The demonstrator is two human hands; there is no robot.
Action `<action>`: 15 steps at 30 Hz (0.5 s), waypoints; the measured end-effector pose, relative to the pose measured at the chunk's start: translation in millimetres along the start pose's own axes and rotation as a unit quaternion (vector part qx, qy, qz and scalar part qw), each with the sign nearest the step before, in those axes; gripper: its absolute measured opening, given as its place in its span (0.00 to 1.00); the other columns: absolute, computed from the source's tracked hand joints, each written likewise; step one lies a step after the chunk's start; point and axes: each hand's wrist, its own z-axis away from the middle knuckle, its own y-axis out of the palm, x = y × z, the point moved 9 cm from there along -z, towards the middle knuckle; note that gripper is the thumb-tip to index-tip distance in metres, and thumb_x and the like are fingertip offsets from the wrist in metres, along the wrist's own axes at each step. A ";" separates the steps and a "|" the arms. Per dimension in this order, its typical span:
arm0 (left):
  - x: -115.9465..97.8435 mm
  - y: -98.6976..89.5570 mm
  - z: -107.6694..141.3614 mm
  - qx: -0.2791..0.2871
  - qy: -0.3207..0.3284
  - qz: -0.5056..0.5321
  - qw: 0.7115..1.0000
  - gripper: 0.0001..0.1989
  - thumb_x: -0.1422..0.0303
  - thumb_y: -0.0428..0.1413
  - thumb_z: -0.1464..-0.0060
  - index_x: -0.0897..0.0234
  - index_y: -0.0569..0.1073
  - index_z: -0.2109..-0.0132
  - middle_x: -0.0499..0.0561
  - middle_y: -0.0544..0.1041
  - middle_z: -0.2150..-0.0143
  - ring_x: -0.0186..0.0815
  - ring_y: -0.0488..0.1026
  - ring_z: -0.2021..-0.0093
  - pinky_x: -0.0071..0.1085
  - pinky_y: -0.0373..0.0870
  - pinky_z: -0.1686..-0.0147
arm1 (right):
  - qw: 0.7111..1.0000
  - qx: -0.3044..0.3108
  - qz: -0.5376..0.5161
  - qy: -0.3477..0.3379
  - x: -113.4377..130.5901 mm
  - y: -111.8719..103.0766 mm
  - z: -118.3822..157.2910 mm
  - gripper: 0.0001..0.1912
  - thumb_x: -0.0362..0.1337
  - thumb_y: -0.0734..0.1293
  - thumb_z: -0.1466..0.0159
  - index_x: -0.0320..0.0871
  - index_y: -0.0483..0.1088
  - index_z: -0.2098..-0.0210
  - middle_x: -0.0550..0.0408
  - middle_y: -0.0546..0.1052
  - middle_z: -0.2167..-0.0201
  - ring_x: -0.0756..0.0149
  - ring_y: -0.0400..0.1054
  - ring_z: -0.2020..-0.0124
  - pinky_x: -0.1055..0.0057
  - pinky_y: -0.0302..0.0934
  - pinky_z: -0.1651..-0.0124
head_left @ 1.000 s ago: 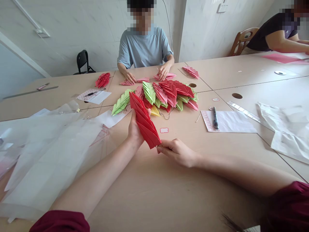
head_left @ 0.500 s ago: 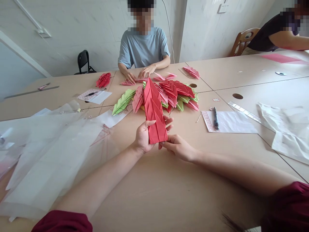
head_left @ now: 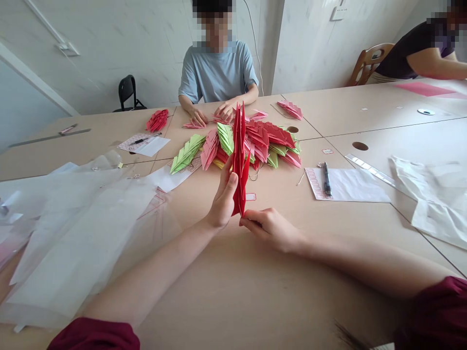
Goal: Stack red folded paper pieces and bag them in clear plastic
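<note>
The person's two bare forearms reach in from the bottom corners, with dark red sleeves point(head_left: 93, 335) at the edges. The left hand point(head_left: 222, 197) is raised on its edge, fingers pointing up and curled narrowly, holding one folded red paper piece point(head_left: 239, 160). The right hand point(head_left: 268, 228) lies low and slightly curled, its fingertips point(head_left: 248, 218) at the piece's lower tip; whether they pinch it, I cannot tell. The piece stands almost upright between the hands, long axis vertical, its narrow tip pointing up, above the tabletop point(head_left: 255, 291). Just beyond it lies one large heap of folded paper pieces point(head_left: 255, 146) in red, pink and green, too many to count. Farther off are two smaller bunches: red point(head_left: 157, 120) to the left, pink point(head_left: 291, 110) to the right. Two white sheets point(head_left: 350, 187) carry one pen each point(head_left: 326, 180). Translucent plastic sheets point(head_left: 73, 233) lie to the left. Across the tabletop, a co-worker in a pale blue T-shirt point(head_left: 218, 73) has both hands on pink pieces; a second co-worker point(head_left: 412, 53) sits at upper right.
</note>
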 end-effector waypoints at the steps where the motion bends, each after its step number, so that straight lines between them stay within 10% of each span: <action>1: -4.5 0.8 -0.3 0.001 0.024 -0.019 1.000 0.23 0.50 0.49 0.39 0.57 0.66 0.44 0.54 0.71 0.49 0.41 0.67 0.46 0.37 0.67 0.50 | 0.998 -0.020 0.047 -0.028 3.8 -2.9 1.5 0.12 0.36 0.57 0.31 0.43 0.69 0.66 0.60 0.70 0.76 0.74 0.60 0.77 0.75 0.50 0.72; 8: -11.9 -2.1 -1.9 -0.017 0.072 -0.080 0.994 0.26 0.53 0.45 0.36 0.54 0.55 0.34 0.53 0.69 0.46 0.39 0.67 0.46 0.36 0.64 0.46 | 0.901 -0.194 0.315 -0.224 34.7 -21.6 19.6 0.08 0.34 0.60 0.31 0.43 0.71 0.61 0.62 0.69 0.80 0.75 0.60 0.79 0.71 0.44 0.77; 15: 1.6 -17.8 -6.9 -0.066 0.056 -0.047 0.995 0.28 0.53 0.52 0.39 0.49 0.54 0.35 0.51 0.68 0.52 0.35 0.69 0.55 0.30 0.68 0.57 | 0.831 -0.147 0.392 -0.367 52.4 -5.1 31.9 0.07 0.29 0.60 0.32 0.38 0.69 0.59 0.61 0.66 0.80 0.73 0.57 0.80 0.69 0.44 0.78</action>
